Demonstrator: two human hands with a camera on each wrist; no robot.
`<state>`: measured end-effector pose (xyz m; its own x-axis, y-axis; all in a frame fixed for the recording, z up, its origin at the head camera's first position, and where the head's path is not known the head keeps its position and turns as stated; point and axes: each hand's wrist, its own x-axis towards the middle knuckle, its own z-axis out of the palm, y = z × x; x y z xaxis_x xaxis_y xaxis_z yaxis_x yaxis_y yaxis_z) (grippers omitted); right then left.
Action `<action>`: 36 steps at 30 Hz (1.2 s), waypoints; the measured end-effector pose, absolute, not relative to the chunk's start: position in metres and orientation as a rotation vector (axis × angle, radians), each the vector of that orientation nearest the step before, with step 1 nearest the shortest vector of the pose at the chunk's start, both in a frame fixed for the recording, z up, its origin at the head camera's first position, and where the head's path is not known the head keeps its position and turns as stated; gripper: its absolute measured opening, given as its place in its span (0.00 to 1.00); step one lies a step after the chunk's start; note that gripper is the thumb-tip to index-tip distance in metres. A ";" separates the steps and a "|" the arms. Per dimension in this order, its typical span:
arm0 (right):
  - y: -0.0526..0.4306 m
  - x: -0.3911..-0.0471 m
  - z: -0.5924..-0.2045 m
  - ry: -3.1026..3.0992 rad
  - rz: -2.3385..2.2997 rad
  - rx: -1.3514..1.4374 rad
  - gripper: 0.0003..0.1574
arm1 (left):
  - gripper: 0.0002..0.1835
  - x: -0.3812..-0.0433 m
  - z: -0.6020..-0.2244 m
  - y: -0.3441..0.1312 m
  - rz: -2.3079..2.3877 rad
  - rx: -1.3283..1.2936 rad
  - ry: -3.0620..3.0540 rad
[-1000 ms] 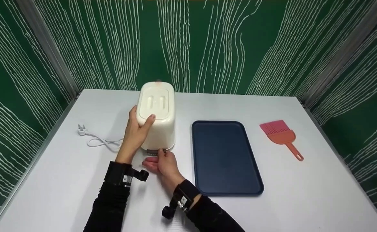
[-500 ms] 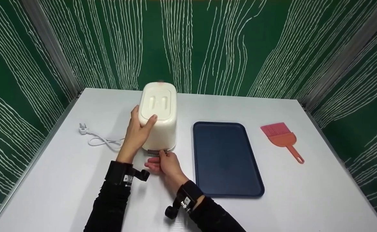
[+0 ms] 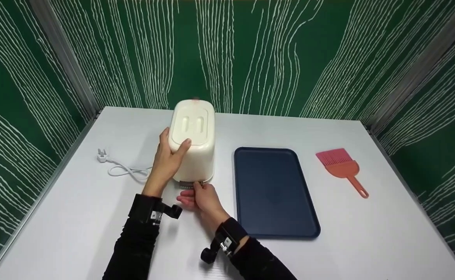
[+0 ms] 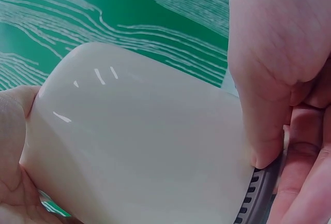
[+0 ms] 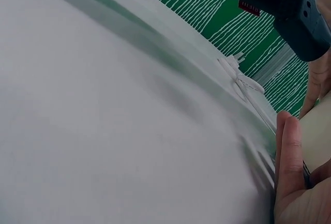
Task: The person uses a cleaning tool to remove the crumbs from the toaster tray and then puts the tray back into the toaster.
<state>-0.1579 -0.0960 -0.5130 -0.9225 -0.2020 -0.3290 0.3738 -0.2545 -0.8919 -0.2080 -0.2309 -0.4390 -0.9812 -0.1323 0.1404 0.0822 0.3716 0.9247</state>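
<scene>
A cream, rounded toaster [image 3: 198, 161] stands near the left middle of the table, with two long recesses in its top. My left hand [image 3: 166, 163] holds its near left side, thumb on the top edge and fingers along the wall. At the foot of the near end runs a grey slotted edge [image 4: 258, 190]. There the thumb and fingers of my right hand [image 3: 207, 200] pinch, thumb above and fingers below. Its other fingers [image 5: 289, 154] extend low over the table. The underside of the toaster is hidden.
A white cord with a plug [image 3: 102, 156] lies left of the toaster. To the right is a dark blue tray [image 3: 274, 194], and beyond it a pink-bristled brush [image 3: 334, 157] on an orange dustpan [image 3: 344, 169]. Green patterned walls [image 3: 258, 54] enclose the table.
The whole head view has shifted slightly. Both hands keep their hold on the toaster, and nothing else visibly changes.
</scene>
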 end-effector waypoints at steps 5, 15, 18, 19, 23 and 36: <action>-0.096 -0.158 -0.513 1.638 -2.223 0.216 0.25 | 0.49 -0.208 -0.439 -0.231 -1.650 0.050 -2.439; -0.096 -0.158 -0.512 1.627 -2.243 0.228 0.25 | 0.48 -0.207 -0.439 -0.230 -1.644 0.038 -2.422; -0.096 -0.157 -0.511 1.622 -2.247 0.234 0.25 | 0.48 -0.206 -0.438 -0.229 -1.639 0.041 -2.424; -0.096 -0.157 -0.511 1.619 -2.249 0.238 0.25 | 0.48 -0.206 -0.438 -0.229 -1.637 0.042 -2.425; -0.097 -0.157 -0.512 1.622 -2.253 0.246 0.25 | 0.48 -0.206 -0.439 -0.229 -1.631 0.038 -2.428; -0.097 -0.157 -0.511 1.622 -2.338 0.255 0.19 | 0.50 -0.206 -0.441 -0.229 -1.620 0.039 -2.440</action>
